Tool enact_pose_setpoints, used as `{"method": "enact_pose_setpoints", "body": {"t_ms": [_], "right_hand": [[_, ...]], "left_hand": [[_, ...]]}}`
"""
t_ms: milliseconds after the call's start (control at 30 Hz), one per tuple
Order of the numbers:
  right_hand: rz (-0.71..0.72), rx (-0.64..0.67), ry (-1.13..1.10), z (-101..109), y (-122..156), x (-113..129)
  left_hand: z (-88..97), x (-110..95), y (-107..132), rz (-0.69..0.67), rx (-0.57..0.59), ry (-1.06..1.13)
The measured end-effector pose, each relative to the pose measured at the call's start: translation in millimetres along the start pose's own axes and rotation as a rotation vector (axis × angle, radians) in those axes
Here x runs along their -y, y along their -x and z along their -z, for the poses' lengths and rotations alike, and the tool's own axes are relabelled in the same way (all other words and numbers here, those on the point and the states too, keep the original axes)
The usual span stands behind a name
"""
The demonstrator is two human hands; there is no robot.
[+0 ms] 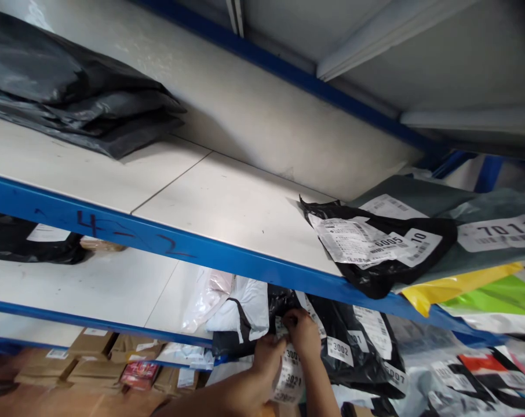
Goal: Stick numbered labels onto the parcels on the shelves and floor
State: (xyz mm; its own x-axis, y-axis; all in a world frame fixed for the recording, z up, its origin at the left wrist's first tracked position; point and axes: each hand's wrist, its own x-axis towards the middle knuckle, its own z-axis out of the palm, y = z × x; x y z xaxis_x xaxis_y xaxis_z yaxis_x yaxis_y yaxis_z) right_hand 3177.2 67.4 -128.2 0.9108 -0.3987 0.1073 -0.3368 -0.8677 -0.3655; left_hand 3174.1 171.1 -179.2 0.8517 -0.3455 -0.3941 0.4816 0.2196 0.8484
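A roll of white numbered labels (pixel 288 379) hangs between my forearms, with "3021" readable on it. My left hand (pixel 268 358) is closed at its upper end and grips it. Just above and to the right, my right hand (pixel 305 335) has its fingers curled together over a black plastic mailer bag (pixel 284 296) on the middle shelf. What those fingertips pinch is too small to make out. Beside my right hand lies another black mailer bag (pixel 338 321) with a "3002" label (pixel 339 350). A white mailer bag (pixel 251 304) lies left of my hands.
The blue edge beam (pixel 228 263) of the upper shelf runs just above my hands. On that shelf lie black bags (pixel 84 95) at left and a bag labelled "6005" (pixel 375 243) at right. Cardboard boxes (pixel 95 370) stand low at left. More parcels (pixel 454 376) fill the lower right.
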Motion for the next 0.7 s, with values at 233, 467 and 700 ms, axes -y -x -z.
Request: {"method": "enact_pose_setpoints", "body": {"t_ms": [233,467,700], "right_hand": [[0.077,-0.216,0.073,-4,7,-2],[0.149,-0.242,-0.216,22,20,39],[0.155,0.162,-0.744,12,37,77]], "left_hand": [[65.7,-37,62,-0.528,0.354,-0.589],[103.8,-42,48,-0.387,0.249,-0.275],[104.8,-43,43,-0.186,0.278,0.011]]}}
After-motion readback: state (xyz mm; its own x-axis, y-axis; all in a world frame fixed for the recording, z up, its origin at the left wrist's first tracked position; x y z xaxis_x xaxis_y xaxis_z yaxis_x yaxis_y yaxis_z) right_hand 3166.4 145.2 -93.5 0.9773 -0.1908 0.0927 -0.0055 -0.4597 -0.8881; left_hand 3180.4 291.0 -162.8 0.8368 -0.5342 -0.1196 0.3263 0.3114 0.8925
